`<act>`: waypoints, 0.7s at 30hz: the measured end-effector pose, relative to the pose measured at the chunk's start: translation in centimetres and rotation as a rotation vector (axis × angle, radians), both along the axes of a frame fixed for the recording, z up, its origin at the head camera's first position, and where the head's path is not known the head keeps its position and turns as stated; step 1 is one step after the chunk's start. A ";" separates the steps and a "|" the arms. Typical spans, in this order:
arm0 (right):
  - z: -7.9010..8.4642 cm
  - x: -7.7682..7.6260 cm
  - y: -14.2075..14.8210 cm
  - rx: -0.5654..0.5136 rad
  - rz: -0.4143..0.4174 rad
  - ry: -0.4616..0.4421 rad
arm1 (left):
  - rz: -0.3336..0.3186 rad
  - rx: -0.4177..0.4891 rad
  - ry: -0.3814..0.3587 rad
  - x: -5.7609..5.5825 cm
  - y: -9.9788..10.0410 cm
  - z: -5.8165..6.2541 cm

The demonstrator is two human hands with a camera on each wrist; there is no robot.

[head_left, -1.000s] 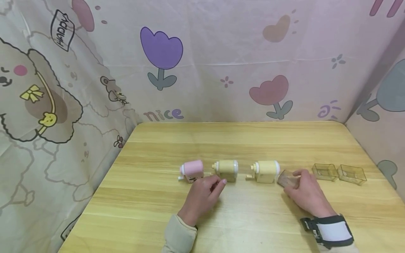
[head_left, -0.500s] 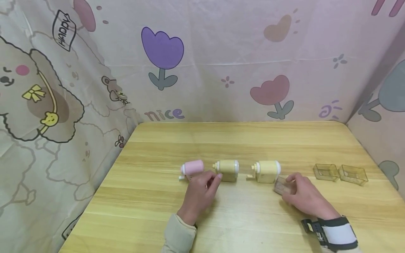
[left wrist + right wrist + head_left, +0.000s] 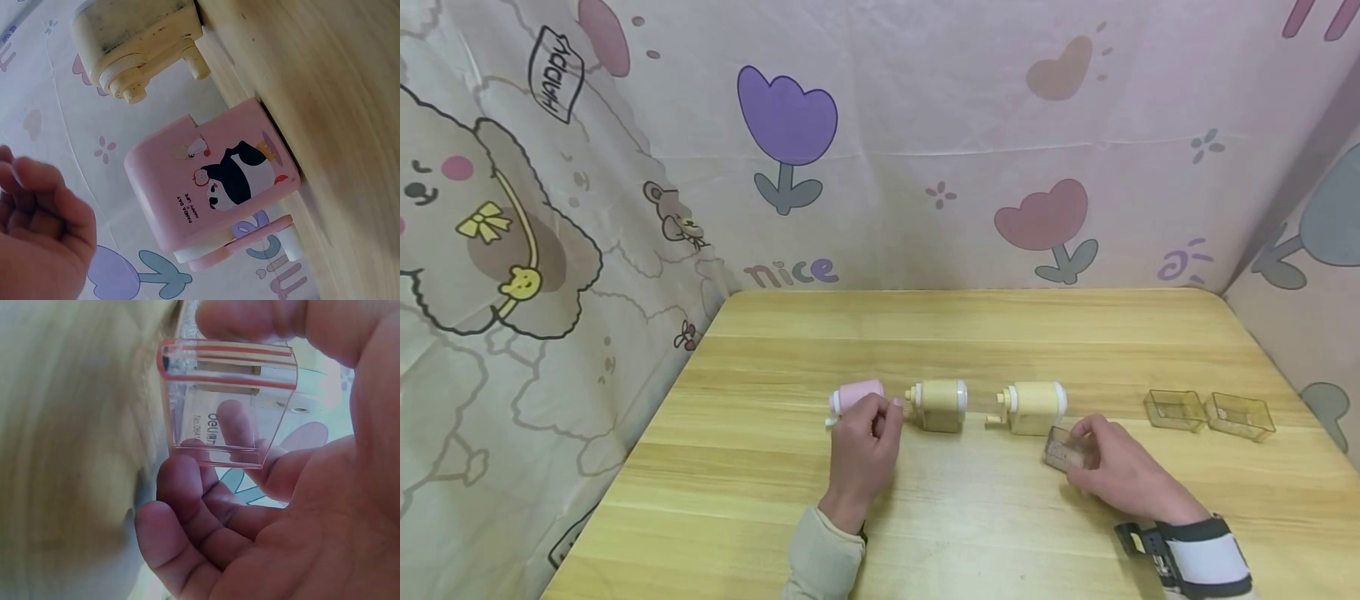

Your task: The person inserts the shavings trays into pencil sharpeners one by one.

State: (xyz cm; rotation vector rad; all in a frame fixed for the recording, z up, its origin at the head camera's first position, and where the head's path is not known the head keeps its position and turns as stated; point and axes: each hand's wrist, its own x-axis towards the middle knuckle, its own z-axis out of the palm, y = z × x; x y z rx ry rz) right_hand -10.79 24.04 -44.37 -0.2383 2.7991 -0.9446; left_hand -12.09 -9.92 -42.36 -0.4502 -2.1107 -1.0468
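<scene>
In the head view my right hand (image 3: 1116, 471) pinches a small clear shavings drawer (image 3: 1063, 451) between thumb and fingers, close in front of the right-hand yellow pencil sharpener (image 3: 1033, 407). Pinkish edges and printed lettering show on the drawer (image 3: 234, 419) in the right wrist view. My left hand (image 3: 865, 454) holds nothing, its fingers loosely curled, and partly covers the pink crank pencil sharpener (image 3: 860, 392). The left wrist view shows a panda print on the pink sharpener (image 3: 212, 181), apart from the left hand (image 3: 40, 231).
Between the pink and right-hand sharpeners stands another yellow sharpener (image 3: 942, 406). Two yellowish clear drawers (image 3: 1175, 410) lie side by side at the right of the wooden table (image 3: 775, 350). A printed curtain (image 3: 895, 100) hangs behind the table's back edge.
My right hand has drawn the clear drawer slightly left and toward me, clear of the right-hand sharpener's side. My left hand has moved left, from the middle sharpener to before the pink one.
</scene>
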 end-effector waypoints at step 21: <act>0.2 0.2 0.2 -0.027 0.045 -0.022 | 0.315 0.098 -0.142 -0.7 -1.2 0.2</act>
